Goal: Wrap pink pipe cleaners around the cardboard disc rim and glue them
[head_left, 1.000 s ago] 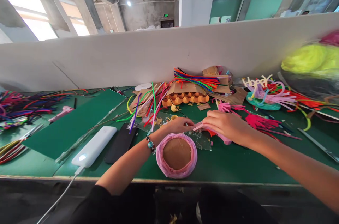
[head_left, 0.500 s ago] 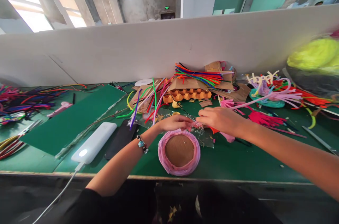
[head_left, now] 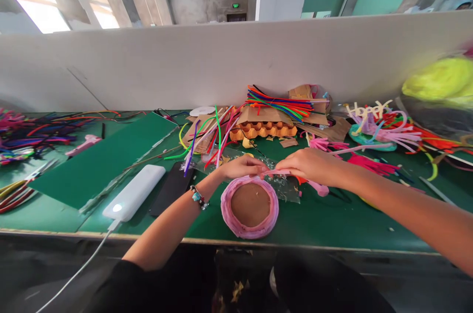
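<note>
A pink pipe cleaner (head_left: pixel 278 172) stretches between my two hands. My left hand (head_left: pixel 244 167) pinches its near end at the far rim of a round basket-like piece (head_left: pixel 229 224), which has a brown cardboard base and a wall wound in pink pipe cleaners. To the right, my right hand (head_left: pixel 312 165) is closed around the same strand, and a pink length sticks out behind it. Some fingertips of both hands are hidden. Under and beyond the hands lies a crumpled clear plastic bag (head_left: pixel 290 191), with a pink rounded piece (head_left: pixel 320 189) beside it.
A white power bank (head_left: pixel 135 192) with a cable and a black phone (head_left: pixel 172 190) lie left. Behind are an orange egg tray (head_left: pixel 264 130) and bundled pipe cleaners (head_left: pixel 277 102). Scissors (head_left: pixel 42 170) lie far left; a "Happy" decoration (head_left: pixel 373 143) stands right. A white partition (head_left: pixel 185 66) borders the table.
My right hand has drawn away from my left, slightly to the right, so more of the pink strand shows between them. My left hand stays at the basket's rim.
</note>
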`<state>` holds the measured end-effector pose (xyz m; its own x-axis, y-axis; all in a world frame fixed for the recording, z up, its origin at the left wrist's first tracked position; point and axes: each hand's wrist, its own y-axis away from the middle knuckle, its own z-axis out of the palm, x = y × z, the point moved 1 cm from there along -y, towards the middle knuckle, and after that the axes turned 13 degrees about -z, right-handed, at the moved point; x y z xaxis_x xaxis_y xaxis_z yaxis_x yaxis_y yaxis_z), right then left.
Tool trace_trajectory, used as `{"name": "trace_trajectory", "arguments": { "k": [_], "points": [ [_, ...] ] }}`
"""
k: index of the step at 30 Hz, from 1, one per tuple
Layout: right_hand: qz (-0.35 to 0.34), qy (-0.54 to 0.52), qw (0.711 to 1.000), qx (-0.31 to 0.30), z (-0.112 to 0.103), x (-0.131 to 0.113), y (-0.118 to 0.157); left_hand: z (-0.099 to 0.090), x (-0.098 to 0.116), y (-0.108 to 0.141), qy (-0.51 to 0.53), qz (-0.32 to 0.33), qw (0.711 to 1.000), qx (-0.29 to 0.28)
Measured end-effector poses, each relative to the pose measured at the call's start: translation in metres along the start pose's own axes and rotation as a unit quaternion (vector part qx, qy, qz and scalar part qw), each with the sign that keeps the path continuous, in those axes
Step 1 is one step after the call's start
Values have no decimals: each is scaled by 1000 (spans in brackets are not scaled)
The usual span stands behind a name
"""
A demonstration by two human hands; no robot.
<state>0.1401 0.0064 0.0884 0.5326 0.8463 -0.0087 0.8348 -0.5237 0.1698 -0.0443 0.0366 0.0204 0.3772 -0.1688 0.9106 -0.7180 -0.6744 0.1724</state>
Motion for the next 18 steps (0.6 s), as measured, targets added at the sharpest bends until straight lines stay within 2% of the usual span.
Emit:
{"name": "trace_trajectory", "arguments": {
  "k": [6, 12, 15, 18],
  "points": [
    [7, 103, 995, 16, 0, -1, 0, 1, 3, -1, 19, -3, 1000, 3],
    [-72, 156, 981, 86, 9, 2, 1, 1, 4, -7, 39, -3, 999, 8],
    [-109, 221, 958, 145, 12, 1, 3, 2, 3, -9, 50, -5, 999, 7],
    [-157, 319, 917, 180, 12, -3, 6, 4, 3, -10, 59, -5, 998, 2]
  ]
}}
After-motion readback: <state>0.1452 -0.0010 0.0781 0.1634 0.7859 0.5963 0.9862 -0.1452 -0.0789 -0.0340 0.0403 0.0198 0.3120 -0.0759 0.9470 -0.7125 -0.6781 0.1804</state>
